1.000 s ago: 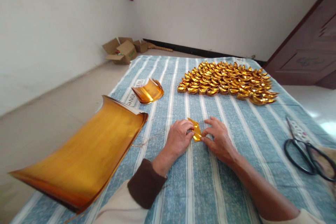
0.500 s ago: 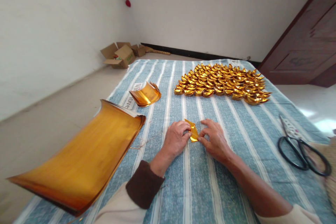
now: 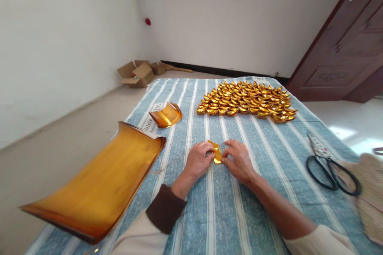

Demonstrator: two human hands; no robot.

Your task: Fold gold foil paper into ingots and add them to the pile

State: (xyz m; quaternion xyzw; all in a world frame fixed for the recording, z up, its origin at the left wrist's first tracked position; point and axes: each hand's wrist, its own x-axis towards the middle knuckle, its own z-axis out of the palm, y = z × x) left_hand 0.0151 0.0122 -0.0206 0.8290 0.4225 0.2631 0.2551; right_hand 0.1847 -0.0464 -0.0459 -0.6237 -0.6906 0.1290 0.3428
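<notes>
A small folded piece of gold foil paper (image 3: 216,152) lies on the blue striped cloth (image 3: 221,211) between my hands. My left hand (image 3: 198,160) pinches its left side with thumb and fingers. My right hand (image 3: 237,160) presses its right side with the fingertips. Both hands rest on the cloth. Beyond them, many finished gold paper ingots (image 3: 245,101) sit packed in rows.
A thick stack of large gold sheets (image 3: 98,185) curls at the left. A small stack of cut gold squares (image 3: 166,114) lies behind it. Black scissors (image 3: 329,165) and a woven fan (image 3: 369,191) lie at the right. Cardboard boxes (image 3: 136,73) stand by the wall.
My head has tilted up, so the window ledge now shows. My hands have drawn closer together on the gold piece, folding it tighter.
</notes>
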